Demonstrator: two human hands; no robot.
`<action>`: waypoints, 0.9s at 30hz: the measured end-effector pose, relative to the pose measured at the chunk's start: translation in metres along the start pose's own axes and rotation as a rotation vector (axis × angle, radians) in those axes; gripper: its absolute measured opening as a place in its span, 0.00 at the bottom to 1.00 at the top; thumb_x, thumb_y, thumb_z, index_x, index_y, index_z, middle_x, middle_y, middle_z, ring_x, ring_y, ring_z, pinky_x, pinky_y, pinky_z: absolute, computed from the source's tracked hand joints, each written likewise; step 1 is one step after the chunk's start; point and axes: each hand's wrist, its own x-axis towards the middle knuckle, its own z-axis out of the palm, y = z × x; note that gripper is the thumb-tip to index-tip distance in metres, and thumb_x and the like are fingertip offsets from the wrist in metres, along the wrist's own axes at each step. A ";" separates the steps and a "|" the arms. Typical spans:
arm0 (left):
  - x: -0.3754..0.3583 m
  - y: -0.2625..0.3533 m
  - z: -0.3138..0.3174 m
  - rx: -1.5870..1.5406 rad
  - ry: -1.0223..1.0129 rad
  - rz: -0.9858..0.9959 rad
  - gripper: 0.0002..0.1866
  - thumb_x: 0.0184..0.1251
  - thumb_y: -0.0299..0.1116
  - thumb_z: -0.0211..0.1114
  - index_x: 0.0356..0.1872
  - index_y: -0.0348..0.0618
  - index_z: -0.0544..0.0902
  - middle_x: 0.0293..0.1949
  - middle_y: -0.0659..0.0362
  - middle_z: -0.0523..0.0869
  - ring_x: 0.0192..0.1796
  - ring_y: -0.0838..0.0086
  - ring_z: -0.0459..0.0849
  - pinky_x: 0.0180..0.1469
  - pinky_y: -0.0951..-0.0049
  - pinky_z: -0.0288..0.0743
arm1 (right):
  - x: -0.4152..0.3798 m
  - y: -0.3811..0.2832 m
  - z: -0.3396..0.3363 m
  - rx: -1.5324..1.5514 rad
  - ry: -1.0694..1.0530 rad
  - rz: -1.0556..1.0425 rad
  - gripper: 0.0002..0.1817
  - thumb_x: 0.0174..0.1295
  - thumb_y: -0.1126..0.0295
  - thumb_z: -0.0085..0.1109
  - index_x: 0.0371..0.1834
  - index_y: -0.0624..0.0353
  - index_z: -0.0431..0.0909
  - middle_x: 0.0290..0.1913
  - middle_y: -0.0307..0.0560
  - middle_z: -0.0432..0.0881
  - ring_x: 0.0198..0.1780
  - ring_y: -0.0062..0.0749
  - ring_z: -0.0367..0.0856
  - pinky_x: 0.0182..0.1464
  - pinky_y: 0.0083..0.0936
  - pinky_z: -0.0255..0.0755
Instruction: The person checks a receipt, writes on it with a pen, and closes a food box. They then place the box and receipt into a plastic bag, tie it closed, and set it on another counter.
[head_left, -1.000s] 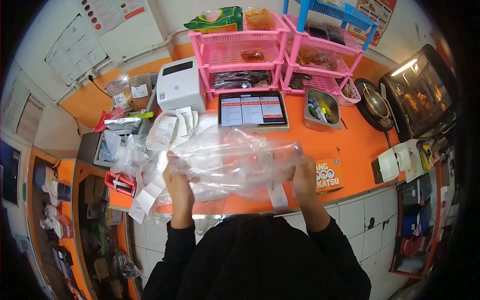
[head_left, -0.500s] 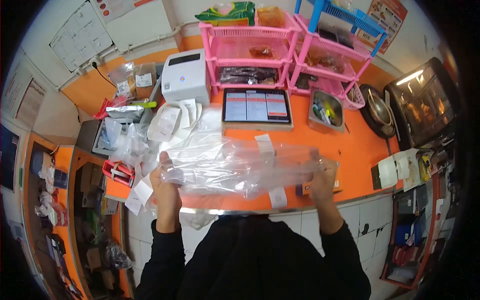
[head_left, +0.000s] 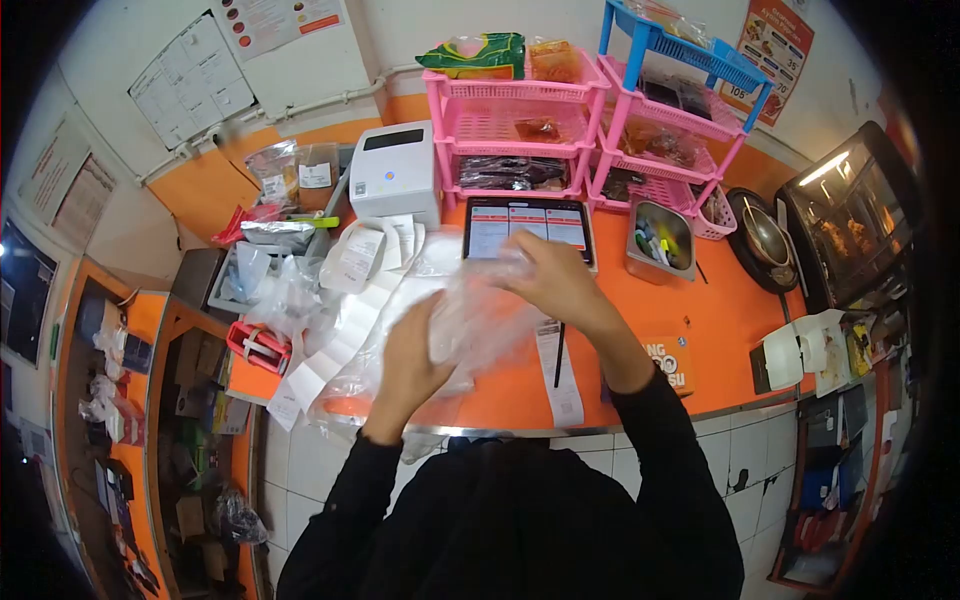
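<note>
A clear plastic bag (head_left: pixel 475 325), blurred by motion, is bunched between my two hands above the orange counter. My left hand (head_left: pixel 412 350) is closed on the bag's left side. At the upper right of the bag, my right hand (head_left: pixel 555 280) pinches the plastic in front of the tablet (head_left: pixel 495 225), covering part of its screen. Beneath the bag, more clear plastic lies beside a long paper receipt strip (head_left: pixel 350 335). Another receipt (head_left: pixel 558 400) with a dark pen (head_left: pixel 560 355) on it rests to the right, near a printed orange box (head_left: pixel 668 362).
A white label printer (head_left: pixel 395 175) stands behind the paper strips. Pink shelf racks (head_left: pixel 515 90) line the back. On the right are a metal container of pens (head_left: pixel 660 240), a wok (head_left: pixel 760 240) and a glass food warmer (head_left: pixel 845 220). A red tape dispenser (head_left: pixel 258 345) sits left.
The bag was stretched wide between my hands; now it is gathered together. My right hand has moved left and up, my left hand to the right. The receipt and pen are now uncovered.
</note>
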 end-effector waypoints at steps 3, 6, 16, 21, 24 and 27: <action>-0.010 -0.028 0.030 -0.516 -0.278 -0.371 0.20 0.58 0.30 0.64 0.51 0.41 0.69 0.42 0.51 0.80 0.35 0.65 0.82 0.31 0.69 0.77 | 0.012 -0.028 0.034 -0.536 0.481 -0.436 0.16 0.56 0.70 0.60 0.49 0.58 0.76 0.45 0.52 0.77 0.43 0.48 0.80 0.46 0.40 0.74; -0.008 -0.029 0.019 -1.157 -0.072 -0.845 0.18 0.63 0.32 0.63 0.47 0.41 0.64 0.37 0.58 0.76 0.34 0.74 0.79 0.30 0.76 0.78 | -0.030 -0.032 0.111 -0.150 0.237 -0.559 0.28 0.54 0.70 0.61 0.61 0.52 0.68 0.56 0.54 0.70 0.48 0.50 0.78 0.49 0.44 0.75; -0.054 -0.081 -0.003 0.264 -0.137 -0.588 0.33 0.45 0.27 0.73 0.54 0.43 0.66 0.49 0.44 0.75 0.46 0.49 0.78 0.39 0.59 0.73 | -0.022 0.044 0.144 -0.503 -0.801 -0.015 0.63 0.39 0.55 0.73 0.75 0.58 0.39 0.50 0.63 0.79 0.48 0.54 0.80 0.53 0.44 0.72; -0.027 -0.040 0.000 0.134 -0.259 -0.074 0.36 0.42 0.30 0.75 0.57 0.37 0.70 0.53 0.46 0.74 0.53 0.55 0.75 0.51 0.59 0.72 | -0.016 0.043 0.161 -0.527 -0.846 0.085 0.66 0.42 0.54 0.72 0.74 0.65 0.30 0.34 0.60 0.84 0.35 0.49 0.84 0.52 0.43 0.72; -0.033 -0.056 0.021 0.058 -0.677 -0.208 0.31 0.45 0.30 0.74 0.55 0.40 0.73 0.56 0.49 0.74 0.55 0.56 0.76 0.52 0.62 0.73 | -0.024 0.052 0.180 -0.526 -0.740 0.205 0.65 0.46 0.56 0.69 0.72 0.68 0.24 0.37 0.63 0.83 0.36 0.52 0.84 0.49 0.44 0.73; -0.036 -0.074 0.019 -0.186 -0.517 -0.116 0.24 0.49 0.31 0.73 0.50 0.40 0.77 0.52 0.51 0.78 0.52 0.59 0.78 0.50 0.65 0.74 | -0.034 0.076 0.199 -0.462 -0.655 0.207 0.61 0.53 0.57 0.64 0.71 0.70 0.22 0.40 0.68 0.81 0.39 0.56 0.82 0.46 0.44 0.73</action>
